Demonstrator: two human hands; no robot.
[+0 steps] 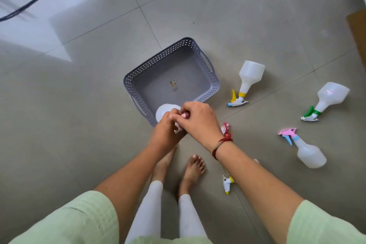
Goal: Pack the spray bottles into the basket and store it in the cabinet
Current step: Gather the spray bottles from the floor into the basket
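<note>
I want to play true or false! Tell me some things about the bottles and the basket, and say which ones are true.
1. The grey basket sits on the floor. True.
2. The basket is full of bottles. False: its bottom shows only a small scrap.
3. The left hand and right hand hold one white bottle. True.
4. The green-trigger bottle stands upright. False: it lies on its side.

Left hand (168,129) and right hand (198,119) meet out front, touching, both curled in a grip.
</note>
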